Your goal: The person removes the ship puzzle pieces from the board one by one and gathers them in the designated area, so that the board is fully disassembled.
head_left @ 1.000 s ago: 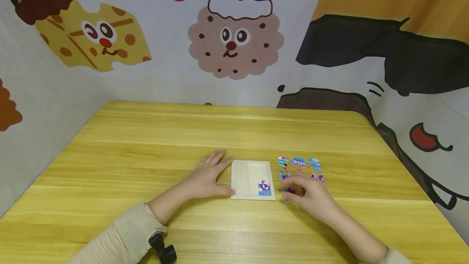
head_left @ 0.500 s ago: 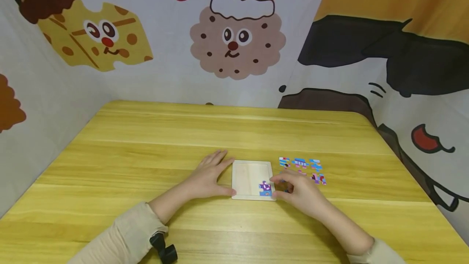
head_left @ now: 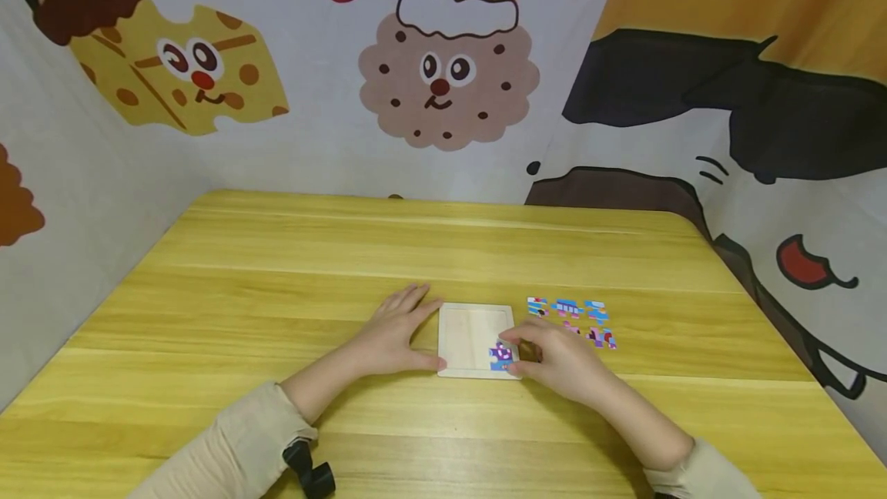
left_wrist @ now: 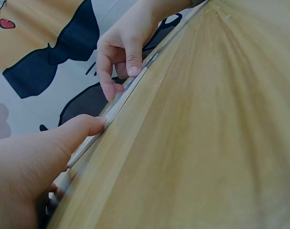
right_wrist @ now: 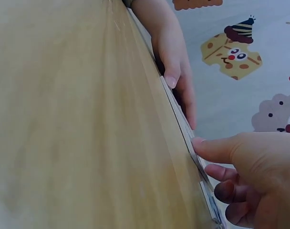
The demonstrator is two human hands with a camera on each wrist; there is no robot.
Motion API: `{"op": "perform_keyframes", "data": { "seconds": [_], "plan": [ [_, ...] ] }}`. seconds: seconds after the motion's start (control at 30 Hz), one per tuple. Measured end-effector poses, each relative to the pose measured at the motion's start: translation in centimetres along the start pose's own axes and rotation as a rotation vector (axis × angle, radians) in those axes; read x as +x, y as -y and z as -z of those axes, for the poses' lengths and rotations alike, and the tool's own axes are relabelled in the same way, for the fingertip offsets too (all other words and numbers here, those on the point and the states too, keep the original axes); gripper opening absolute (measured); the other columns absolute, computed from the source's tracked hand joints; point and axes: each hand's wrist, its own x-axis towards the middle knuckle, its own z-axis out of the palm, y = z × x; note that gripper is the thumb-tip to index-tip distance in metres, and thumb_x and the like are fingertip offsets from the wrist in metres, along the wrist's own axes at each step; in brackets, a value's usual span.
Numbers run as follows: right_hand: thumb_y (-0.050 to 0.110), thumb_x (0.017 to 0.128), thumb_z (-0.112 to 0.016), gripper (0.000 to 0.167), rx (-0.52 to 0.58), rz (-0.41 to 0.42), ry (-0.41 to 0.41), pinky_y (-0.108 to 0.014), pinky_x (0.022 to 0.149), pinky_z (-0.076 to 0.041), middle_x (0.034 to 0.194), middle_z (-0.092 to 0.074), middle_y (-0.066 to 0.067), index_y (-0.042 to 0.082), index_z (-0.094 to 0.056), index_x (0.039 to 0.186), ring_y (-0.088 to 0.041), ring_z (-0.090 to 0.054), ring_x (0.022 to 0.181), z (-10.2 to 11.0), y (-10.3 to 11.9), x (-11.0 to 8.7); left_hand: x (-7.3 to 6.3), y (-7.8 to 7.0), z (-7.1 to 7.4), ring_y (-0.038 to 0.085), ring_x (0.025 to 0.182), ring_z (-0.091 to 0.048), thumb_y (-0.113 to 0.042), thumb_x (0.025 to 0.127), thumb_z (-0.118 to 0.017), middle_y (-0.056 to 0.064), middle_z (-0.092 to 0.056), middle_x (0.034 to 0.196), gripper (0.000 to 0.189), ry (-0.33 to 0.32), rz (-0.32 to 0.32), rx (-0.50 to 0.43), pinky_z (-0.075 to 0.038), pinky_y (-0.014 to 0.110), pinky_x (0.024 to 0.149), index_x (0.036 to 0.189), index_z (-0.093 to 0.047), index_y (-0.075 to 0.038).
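A square wooden puzzle tray [head_left: 463,337] lies on the table, with a purple and blue jigsaw piece [head_left: 500,358] in its near right corner. My left hand [head_left: 393,337] rests at the tray's left side, fingers spread, index fingertip at the far corner and thumb at the near one. In the left wrist view, the left thumb [left_wrist: 85,126] touches the tray's edge. My right hand [head_left: 568,360] reaches over the tray's right rim, bent thumb and index finger pinching the corner piece at its right side. The right hand's other fingers [right_wrist: 233,193] are curled.
Several loose jigsaw pieces [head_left: 568,308] lie right of the tray, partly hidden behind the right hand. The wooden table [head_left: 333,245] extends to a wall cloth [head_left: 312,160] with cartoon prints. A black strap device [head_left: 310,472] sits on the left wrist.
My right hand has moved left from over the loose pieces to the tray's near right corner. The left hand has stayed in place beside the tray.
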Motion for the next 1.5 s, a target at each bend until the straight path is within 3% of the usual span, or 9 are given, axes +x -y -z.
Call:
{"op": "perform_keyframes", "data": {
  "seconds": [0.17, 0.4, 0.77, 1.23, 1.5],
  "plan": [
    [0.024, 0.076, -0.081, 0.038, -0.042, 0.036, 0.038, -0.023, 0.055, -0.041, 0.092, -0.055, 0.011, 0.019, -0.071, 0.113, -0.009, -0.047, 0.070, 0.22, 0.08, 0.50, -0.08, -0.12, 0.17, 0.033, 0.144, -0.005, -0.064, 0.076, -0.067, 0.014, -0.012, 0.158, 0.097, 0.000, 0.002, -0.008, -0.008, 0.054, 0.112, 0.151, -0.032, -0.013],
    [0.021, 0.078, -0.080, 0.036, -0.064, 0.073, 0.088, -0.025, 0.059, -0.042, 0.101, -0.060, 0.010, 0.020, -0.072, 0.113, -0.010, -0.048, 0.074, 0.59, 0.28, 0.98, -0.07, -0.06, 0.15, 0.032, 0.144, -0.005, -0.064, 0.076, -0.067, 0.014, -0.012, 0.158, 0.097, -0.001, 0.007, -0.006, -0.008, 0.054, 0.112, 0.151, -0.032, -0.013],
    [0.015, 0.078, -0.079, 0.033, -0.021, 0.083, 0.077, -0.025, 0.058, -0.041, 0.089, -0.054, 0.011, 0.019, -0.071, 0.110, -0.010, -0.046, 0.073, 0.38, 0.38, 1.00, -0.08, 0.15, 0.11, 0.032, 0.144, -0.005, -0.065, 0.075, -0.067, 0.014, -0.013, 0.158, 0.097, -0.009, 0.009, 0.000, -0.009, 0.054, 0.112, 0.150, -0.033, -0.014],
    [0.016, 0.077, -0.080, 0.035, 0.061, -0.018, 0.028, -0.025, 0.051, -0.042, 0.090, -0.058, 0.013, 0.023, -0.068, 0.109, -0.006, -0.047, 0.061, 0.12, 0.57, 0.45, 0.03, 0.04, 0.04, 0.032, 0.144, -0.005, -0.066, 0.075, -0.066, 0.013, -0.012, 0.158, 0.098, 0.003, 0.005, 0.008, -0.008, 0.053, 0.112, 0.151, -0.031, -0.014],
    [0.012, 0.077, -0.080, 0.035, 0.143, -0.022, 0.012, -0.025, 0.050, -0.042, 0.086, -0.061, 0.013, 0.024, -0.067, 0.107, -0.008, -0.048, 0.060, 0.00, 0.44, 0.29, 0.10, 0.02, -0.13, 0.031, 0.144, -0.006, -0.064, 0.075, -0.068, 0.012, -0.013, 0.158, 0.096, -0.007, 0.012, 0.000, -0.008, 0.053, 0.112, 0.150, -0.034, -0.015]
  ]
}}
